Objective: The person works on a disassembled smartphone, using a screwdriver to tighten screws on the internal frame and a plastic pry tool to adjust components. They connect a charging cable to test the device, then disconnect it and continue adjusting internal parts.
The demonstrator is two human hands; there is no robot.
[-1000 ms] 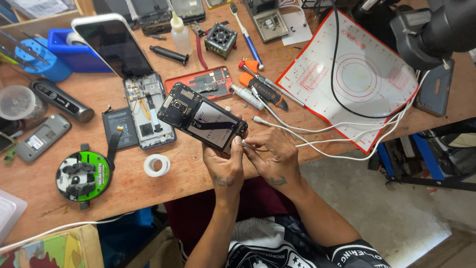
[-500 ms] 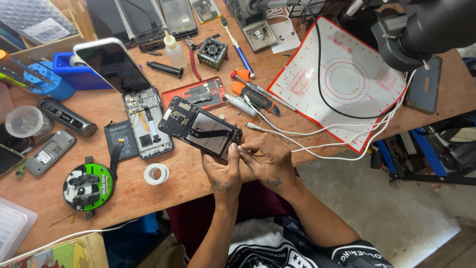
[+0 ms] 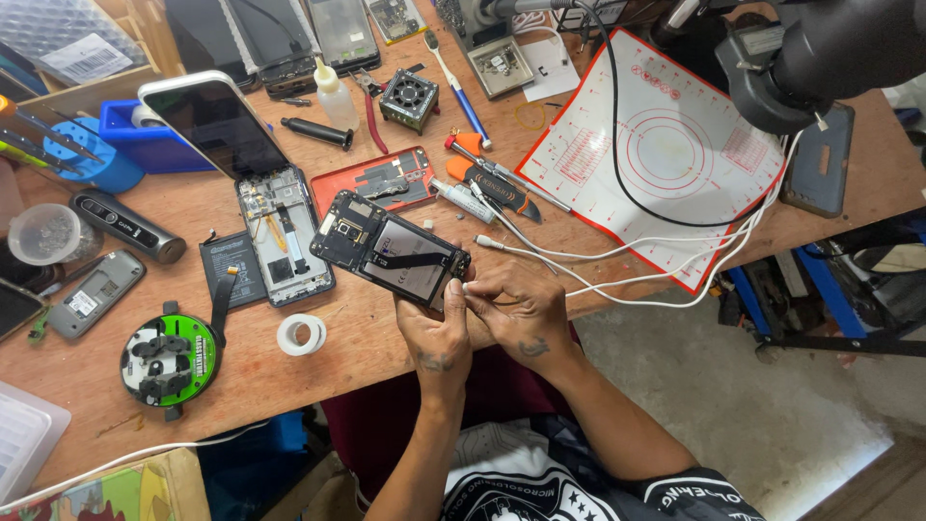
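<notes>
An opened dark phone (image 3: 391, 253) with its insides showing lies slanted on the wooden bench (image 3: 251, 386). My left hand (image 3: 439, 336) grips its near end, thumb pressed on the corner. My right hand (image 3: 521, 309) pinches the plug of a white cable (image 3: 617, 289) right at that same end of the phone. Whether the plug is in the port is hidden by my fingers.
A second opened phone (image 3: 285, 232) with its screen (image 3: 212, 121) lifted lies to the left, beside a loose battery (image 3: 231, 270), a tape roll (image 3: 301, 335) and a green round tool (image 3: 169, 357). Behind are a red phone frame (image 3: 381, 178), screwdrivers (image 3: 487, 183) and a white mat (image 3: 656, 154). A black microscope (image 3: 820, 58) hangs at top right.
Both hands stay at the near end of the opened phone, and the right fingers have closed in on its corner with the plug. The view has shifted a little.
</notes>
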